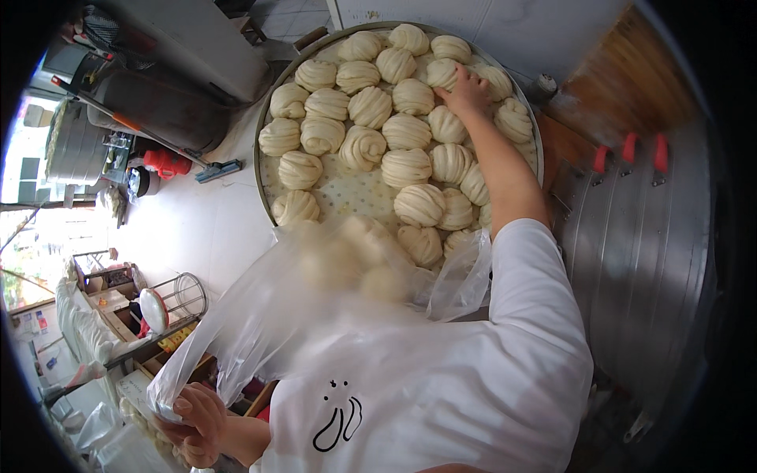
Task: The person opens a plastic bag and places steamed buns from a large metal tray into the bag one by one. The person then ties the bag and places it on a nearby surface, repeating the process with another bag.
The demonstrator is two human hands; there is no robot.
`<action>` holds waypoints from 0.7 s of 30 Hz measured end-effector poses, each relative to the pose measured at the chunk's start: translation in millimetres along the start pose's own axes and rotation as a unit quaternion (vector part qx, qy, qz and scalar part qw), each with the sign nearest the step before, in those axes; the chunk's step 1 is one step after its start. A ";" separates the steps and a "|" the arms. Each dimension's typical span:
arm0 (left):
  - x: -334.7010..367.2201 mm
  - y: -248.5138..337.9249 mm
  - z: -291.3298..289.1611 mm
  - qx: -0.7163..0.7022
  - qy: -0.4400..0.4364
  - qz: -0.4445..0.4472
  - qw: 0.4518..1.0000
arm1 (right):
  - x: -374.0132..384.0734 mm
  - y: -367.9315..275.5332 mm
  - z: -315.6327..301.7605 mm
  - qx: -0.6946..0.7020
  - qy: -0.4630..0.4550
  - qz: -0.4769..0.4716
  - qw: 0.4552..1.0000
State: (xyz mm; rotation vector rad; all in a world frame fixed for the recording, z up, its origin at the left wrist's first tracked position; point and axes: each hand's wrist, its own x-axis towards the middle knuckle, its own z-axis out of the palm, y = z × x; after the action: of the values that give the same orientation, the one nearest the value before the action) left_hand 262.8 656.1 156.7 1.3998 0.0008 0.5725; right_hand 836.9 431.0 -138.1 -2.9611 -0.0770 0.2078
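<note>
Pale twisted steamed rolls (369, 106) cover much of a large round steamer tray (335, 177) with small holes in its base. At the tray's far right, my right hand (467, 94) has its thumb and fingers curled around the near right side of one steamed roll (441, 73). Low on the left, my left hand (197, 418) is closed on the edge of a clear plastic bag (252, 315). The bag stretches across to the tray's near rim, over my white shirt. Some pale rolls (339, 264) at the bag are smeared by motion.
Stacked metal steamer tiers (639, 260) with red handles (629, 148) stand on the right. Beyond the white floor (213, 229) on the left are a broom (217, 169), a red container (167, 162) and a cluttered shelf (118, 311). A wall borders the tray's far side.
</note>
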 end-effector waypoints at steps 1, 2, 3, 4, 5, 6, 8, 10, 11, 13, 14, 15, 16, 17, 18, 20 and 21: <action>1.6 0.7 -1.1 -0.017 -0.025 -0.012 0.999 | 5.1 5.1 3.2 -0.021 0.039 -0.032 0.999; 4.0 0.4 -2.0 -0.035 -0.050 -0.024 0.998 | 10.4 11.8 6.1 0.014 0.047 -0.053 0.997; 5.9 1.5 -1.4 -0.057 -0.059 -0.053 0.995 | 16.8 20.3 6.8 0.059 0.046 -0.080 0.994; 8.0 1.7 -0.4 -0.046 -0.066 -0.044 0.996 | 22.4 29.6 6.5 0.096 0.054 -0.093 0.990; 9.1 2.3 2.0 -0.038 -0.054 -0.053 0.996 | 25.5 39.1 5.8 0.207 0.047 -0.084 0.974; 10.5 2.9 4.5 -0.046 -0.048 -0.056 0.996 | 26.9 48.4 3.4 0.304 0.036 -0.096 0.947; 12.3 2.0 10.6 -0.038 -0.024 -0.045 0.998 | 20.4 68.2 -5.4 0.491 0.007 -0.073 0.868; 16.2 1.3 14.4 -0.045 -0.004 -0.046 0.998 | 6.9 85.2 -20.1 0.600 -0.048 -0.048 0.797; 19.2 1.0 15.1 -0.048 0.004 -0.053 0.997 | -1.3 93.1 -29.3 0.649 -0.081 -0.028 0.756; 27.9 -0.4 12.9 -0.092 -0.026 -0.066 0.993 | -19.8 107.4 -47.4 0.725 -0.155 -0.001 0.671; 31.4 -2.1 12.1 -0.074 -0.043 -0.061 0.994 | -29.8 114.7 -54.3 0.756 -0.187 -0.005 0.627; 34.1 -4.3 11.6 -0.060 -0.047 -0.053 0.996 | -42.1 123.0 -58.3 0.759 -0.206 -0.030 0.617; 37.4 -6.7 10.3 -0.053 -0.065 -0.042 0.996 | -52.8 129.3 -60.0 0.769 -0.225 -0.013 0.598; 40.0 -9.3 9.2 -0.070 -0.101 -0.036 0.992 | -63.2 135.0 -60.2 0.778 -0.247 -0.034 0.577; 40.9 -10.6 9.2 -0.071 -0.096 -0.046 0.992 | -71.3 138.9 -59.3 0.785 -0.268 -0.046 0.557; 39.1 -11.6 12.0 -0.070 -0.075 -0.044 0.994 | -85.3 141.0 -54.3 0.749 -0.248 -0.048 0.613; 37.7 -12.1 14.5 -0.065 -0.059 -0.041 0.995 | -90.7 138.4 -50.9 0.696 -0.243 -0.036 0.675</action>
State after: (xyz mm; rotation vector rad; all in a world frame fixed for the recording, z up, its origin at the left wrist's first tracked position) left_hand 304.8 656.3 160.8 1.2986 -0.0724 0.4136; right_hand 759.9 280.5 -100.4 -1.2968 -0.0552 0.6633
